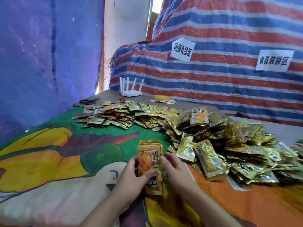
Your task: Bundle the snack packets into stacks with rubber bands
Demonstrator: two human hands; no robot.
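On a table draped in a colourful cartoon-print cloth (49,154), the left hand (131,174) and right hand (176,167) grip a small upright stack of gold-and-orange foil snack packets (150,163) near its front edge; a heap of loose gold packets (213,136) covers the right side.

A table (105,94) has a bright picture cloth (49,161), a big pile of gold packets (205,128), scissors (89,101) and a white router (131,92) on it.

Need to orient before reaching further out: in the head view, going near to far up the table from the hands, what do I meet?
Small stack of orange-gold foil snack packets in both hands' grip → long heap of loose gold foil packets → black-handled scissors → white four-antenna router by the striped red-blue tarp.
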